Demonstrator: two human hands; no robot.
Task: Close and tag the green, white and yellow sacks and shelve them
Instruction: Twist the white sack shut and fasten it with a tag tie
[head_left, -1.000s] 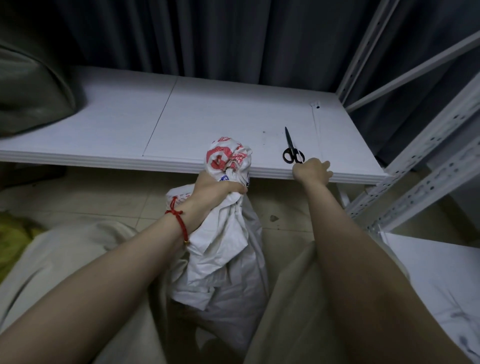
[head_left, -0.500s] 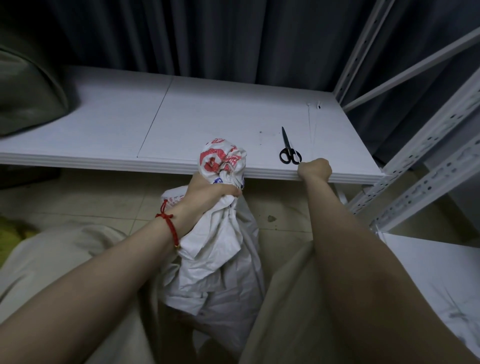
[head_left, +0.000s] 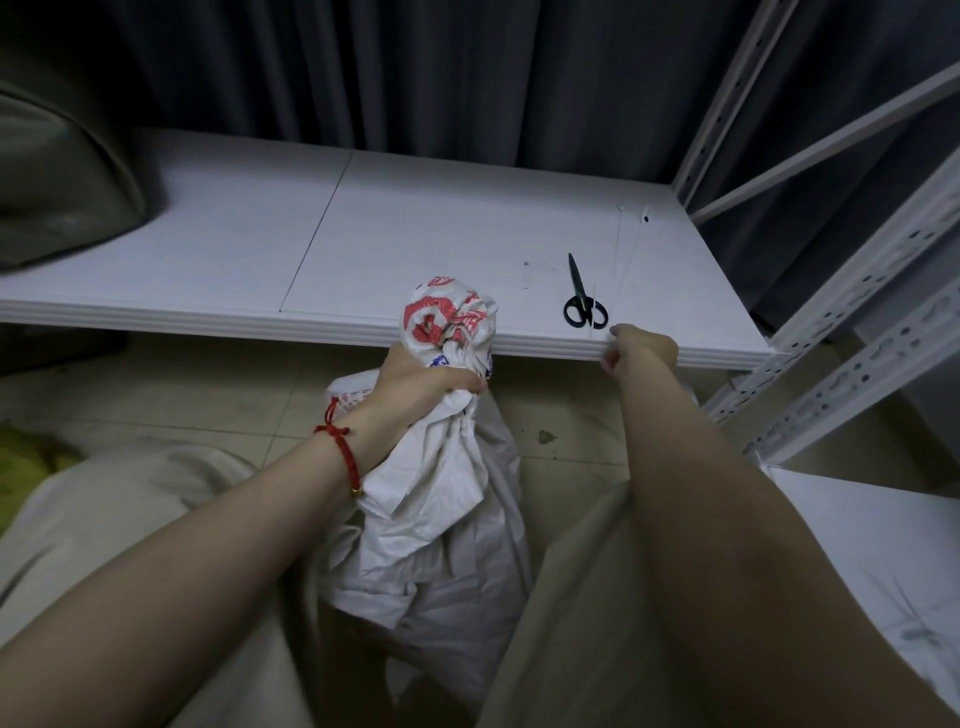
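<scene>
While the white sack (head_left: 441, 545), untied and unshelved, is gripped at the neck by the left hand (head_left: 415, 379), centre, the right hand (head_left: 641, 348) is curled at two o'clock, hold unclear.

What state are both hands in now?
Left hand: closed round the neck of the sack.
Right hand: fingers curled at the shelf edge; cannot tell if it holds anything.
</scene>
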